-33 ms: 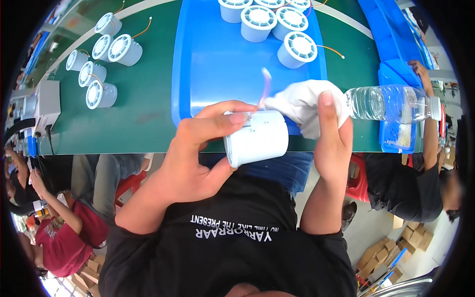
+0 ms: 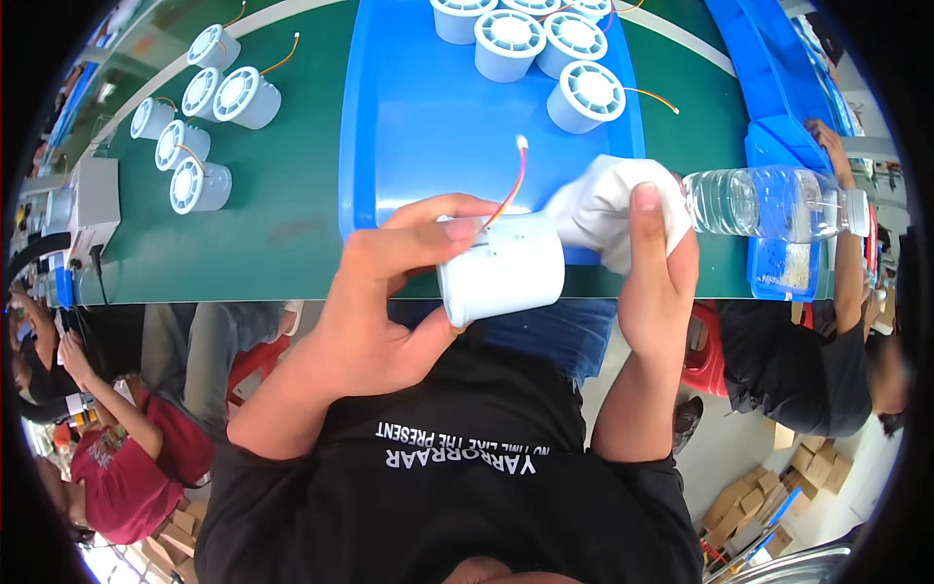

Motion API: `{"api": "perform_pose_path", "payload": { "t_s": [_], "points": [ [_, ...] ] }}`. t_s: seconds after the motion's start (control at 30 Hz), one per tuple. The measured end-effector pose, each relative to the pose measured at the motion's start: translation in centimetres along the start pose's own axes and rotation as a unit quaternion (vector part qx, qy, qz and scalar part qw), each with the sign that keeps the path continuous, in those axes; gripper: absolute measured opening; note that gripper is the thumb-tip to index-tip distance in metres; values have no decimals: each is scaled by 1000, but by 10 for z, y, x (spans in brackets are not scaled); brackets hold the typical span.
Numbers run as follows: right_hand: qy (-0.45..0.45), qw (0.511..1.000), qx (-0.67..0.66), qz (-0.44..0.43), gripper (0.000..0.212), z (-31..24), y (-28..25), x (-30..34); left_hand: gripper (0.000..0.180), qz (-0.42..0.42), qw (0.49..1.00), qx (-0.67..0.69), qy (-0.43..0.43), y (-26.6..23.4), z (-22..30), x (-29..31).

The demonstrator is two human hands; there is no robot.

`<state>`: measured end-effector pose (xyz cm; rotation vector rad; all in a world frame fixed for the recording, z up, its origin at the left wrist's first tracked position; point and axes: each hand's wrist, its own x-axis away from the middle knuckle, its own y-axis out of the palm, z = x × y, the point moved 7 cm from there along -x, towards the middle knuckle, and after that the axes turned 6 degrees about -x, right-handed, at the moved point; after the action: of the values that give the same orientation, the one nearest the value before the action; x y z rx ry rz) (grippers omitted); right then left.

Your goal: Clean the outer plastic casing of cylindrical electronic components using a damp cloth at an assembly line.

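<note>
Across the green surface (image 2: 282, 258), a blue tray (image 2: 347, 146) carries one cluster of white housings (image 2: 587, 97), with six loose housings (image 2: 248, 100) standing left of it; which group is finished cannot be told. One further unit (image 2: 506, 268), judged part-way through handling, is at the tray's near edge, the left hand (image 2: 384, 287) pinching it between thumb and fingers. The right hand's (image 2: 657, 273) grip clasps a bunched white cloth (image 2: 595, 200) just beside it, contact unconfirmed, and a thin wire lead (image 2: 517, 180) rises from the unit.

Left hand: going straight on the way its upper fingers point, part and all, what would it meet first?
Most likely the white cloth in the right hand, just beyond the white cylindrical part that the left hand grips. Depth is unclear here, so it could pass above or below the cloth.
</note>
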<state>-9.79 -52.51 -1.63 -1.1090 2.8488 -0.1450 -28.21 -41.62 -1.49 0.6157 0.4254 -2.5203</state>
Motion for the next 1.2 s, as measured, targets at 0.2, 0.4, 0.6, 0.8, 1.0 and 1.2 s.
{"api": "perform_pose_path", "payload": {
  "t_s": [0.2, 0.4, 0.6, 0.8, 1.0, 1.2],
  "points": [
    [13, 997, -58, -52, 31, -5, 10, 17, 65, -22, 999, 9, -23, -2, -5, -1],
    [144, 844, -449, -254, 80, -1, 44, 33, 63, 32, 997, -76, 11, -8, -2, -4],
    [112, 931, -254, -238, 44, -5, 54, 49, 52, -16, 983, -180, -26, -17, 4, -8],
    [-105, 978, -106, -148, 32, -6, 42, 45, 58, 65, 991, 22, -119, -10, 7, -7],
    [-268, 959, 59, -68, 32, -20, 36, 57, 71, 19, 937, 205, -283, -3, -9, -3],
    [66, 977, -148, -136, 36, -5, 39, 43, 66, -25, 976, -214, -39, -14, 18, -19]
  ]
}}
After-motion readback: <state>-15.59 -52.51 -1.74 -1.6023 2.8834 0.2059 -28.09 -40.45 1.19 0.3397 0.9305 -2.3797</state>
